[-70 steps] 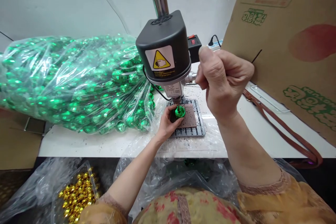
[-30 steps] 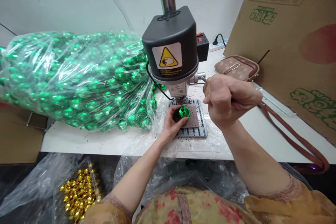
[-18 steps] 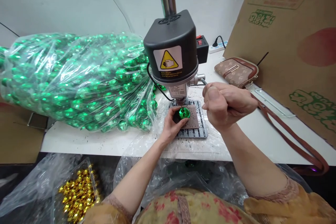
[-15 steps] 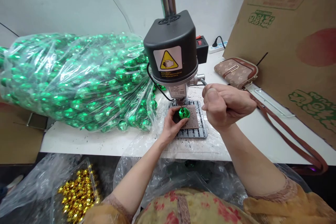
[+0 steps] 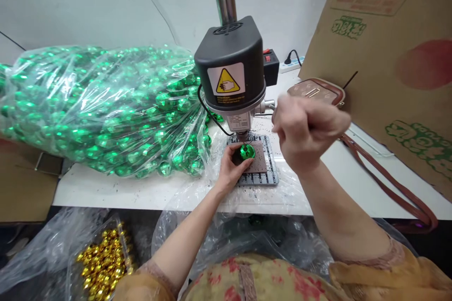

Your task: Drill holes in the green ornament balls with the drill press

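Note:
A shiny green ball ornament (image 5: 247, 151) sits on the brown pad (image 5: 260, 160) of a small drill press, under its chuck (image 5: 242, 135). My left hand (image 5: 232, 168) pinches the ball between thumb and fingers from the left and front. To the right of the black drill press head (image 5: 231, 70), my right hand (image 5: 306, 129) is closed in a fist on the feed lever (image 5: 270, 105). Most of the lever is hidden inside the fist, and the hand is slightly blurred. Dark shavings lie around the slotted metal base (image 5: 272, 169).
A big clear bag of green faceted balls (image 5: 106, 108) fills the table's left side. Gold balls (image 5: 104, 263) lie in a clear container below. On the right are a patterned purse (image 5: 314, 90) with a brown strap and a large cardboard box (image 5: 384, 56). A power strip (image 5: 291, 64) stands behind.
My right hand has risen a little and swung on the lever, now blurred by motion. My left hand and the green ball keep their place on the pad.

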A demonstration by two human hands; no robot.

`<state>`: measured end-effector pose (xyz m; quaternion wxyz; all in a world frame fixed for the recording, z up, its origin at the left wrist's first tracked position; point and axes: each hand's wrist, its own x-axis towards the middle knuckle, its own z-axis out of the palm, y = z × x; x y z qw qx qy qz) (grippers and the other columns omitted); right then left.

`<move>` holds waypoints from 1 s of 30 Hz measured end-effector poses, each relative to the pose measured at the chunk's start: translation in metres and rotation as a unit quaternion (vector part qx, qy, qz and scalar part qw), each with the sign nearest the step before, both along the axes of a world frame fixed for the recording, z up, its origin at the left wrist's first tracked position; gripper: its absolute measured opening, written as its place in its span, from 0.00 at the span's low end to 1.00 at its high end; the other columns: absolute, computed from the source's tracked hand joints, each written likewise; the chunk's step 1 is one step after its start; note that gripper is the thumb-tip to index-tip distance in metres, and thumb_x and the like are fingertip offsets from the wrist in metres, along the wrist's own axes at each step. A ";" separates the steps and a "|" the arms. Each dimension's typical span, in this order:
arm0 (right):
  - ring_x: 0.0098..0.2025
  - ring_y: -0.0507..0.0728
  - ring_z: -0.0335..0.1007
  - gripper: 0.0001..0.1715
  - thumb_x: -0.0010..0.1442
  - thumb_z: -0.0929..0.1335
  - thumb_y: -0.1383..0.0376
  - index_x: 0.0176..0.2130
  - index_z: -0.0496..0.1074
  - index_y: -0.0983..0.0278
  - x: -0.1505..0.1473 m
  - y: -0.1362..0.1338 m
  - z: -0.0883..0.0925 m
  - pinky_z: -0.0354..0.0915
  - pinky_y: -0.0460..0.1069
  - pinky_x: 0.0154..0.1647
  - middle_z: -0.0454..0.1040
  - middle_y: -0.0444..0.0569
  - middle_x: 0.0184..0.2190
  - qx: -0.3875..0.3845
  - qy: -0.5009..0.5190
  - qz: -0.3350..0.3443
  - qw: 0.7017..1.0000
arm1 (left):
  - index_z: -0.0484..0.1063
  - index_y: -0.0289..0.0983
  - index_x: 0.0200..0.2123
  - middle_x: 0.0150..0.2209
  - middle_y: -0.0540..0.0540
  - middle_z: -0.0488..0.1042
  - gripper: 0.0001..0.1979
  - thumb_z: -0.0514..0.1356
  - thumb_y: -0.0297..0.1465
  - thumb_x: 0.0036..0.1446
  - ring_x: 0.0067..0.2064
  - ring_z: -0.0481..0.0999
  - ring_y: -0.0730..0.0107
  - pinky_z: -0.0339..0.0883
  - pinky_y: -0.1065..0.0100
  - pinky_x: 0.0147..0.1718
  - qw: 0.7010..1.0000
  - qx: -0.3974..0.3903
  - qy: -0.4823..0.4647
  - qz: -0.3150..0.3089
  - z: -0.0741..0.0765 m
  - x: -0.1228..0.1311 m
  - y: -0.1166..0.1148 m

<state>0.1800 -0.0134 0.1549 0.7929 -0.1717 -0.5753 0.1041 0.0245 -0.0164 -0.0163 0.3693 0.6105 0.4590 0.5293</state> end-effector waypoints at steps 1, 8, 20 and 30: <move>0.16 0.43 0.52 0.26 0.65 0.69 0.69 0.17 0.62 0.63 -0.001 0.002 0.010 0.50 0.46 0.18 0.58 0.37 0.13 -0.030 0.023 0.003 0.999 | 0.70 0.39 0.51 0.50 0.41 0.76 0.27 0.73 0.42 0.53 0.52 0.77 0.58 0.71 0.55 0.54 1.000 0.000 0.006 0.014 0.001 0.001 -0.001; 0.14 0.45 0.48 0.28 0.63 0.70 0.60 0.16 0.62 0.62 -0.001 0.015 0.042 0.53 0.49 0.18 0.56 0.38 0.12 -0.097 0.022 0.003 0.995 | 0.68 0.42 0.51 0.44 0.43 0.77 0.23 0.71 0.41 0.56 0.45 0.80 0.59 0.75 0.61 0.43 0.972 0.188 0.137 -0.017 0.017 0.001 -0.077; 0.14 0.47 0.49 0.26 0.63 0.70 0.63 0.16 0.63 0.61 -0.001 0.013 0.036 0.48 0.51 0.18 0.59 0.39 0.12 -0.079 0.029 0.021 0.996 | 0.74 0.44 0.53 0.51 0.40 0.80 0.14 0.61 0.38 0.66 0.34 0.79 0.67 0.73 0.67 0.30 0.818 0.347 0.412 -0.201 -0.024 -0.019 -0.131; 0.15 0.45 0.50 0.28 0.64 0.70 0.59 0.16 0.62 0.61 -0.001 0.012 0.035 0.54 0.49 0.19 0.59 0.39 0.12 -0.081 0.031 0.009 0.996 | 0.77 0.36 0.45 0.49 0.30 0.75 0.14 0.57 0.21 0.59 0.56 0.70 0.40 0.66 0.49 0.50 0.762 -0.014 0.644 0.064 0.055 -0.086 0.066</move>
